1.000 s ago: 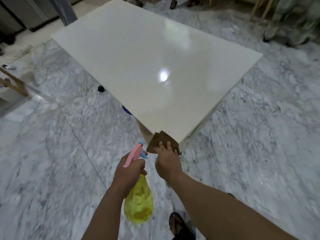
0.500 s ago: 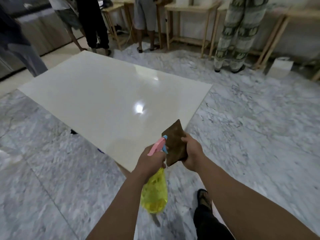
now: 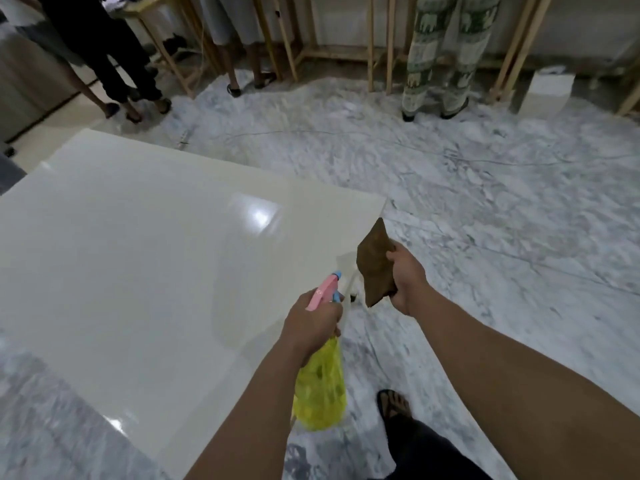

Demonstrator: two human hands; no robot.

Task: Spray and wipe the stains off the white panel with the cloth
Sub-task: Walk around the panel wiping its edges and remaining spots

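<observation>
With the left hand (image 3: 313,325) gripping the yellow spray bottle (image 3: 320,389) and the right hand (image 3: 407,282) clutching the brown cloth (image 3: 375,263) above the white panel's (image 3: 138,254) near corner, spraying looks next, nozzle aimed at the surface.

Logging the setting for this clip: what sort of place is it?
Probably an indoor workshop or training room: a marble-patterned floor, bare wooden frames along the far wall, and a large white panel laid out flat.
</observation>
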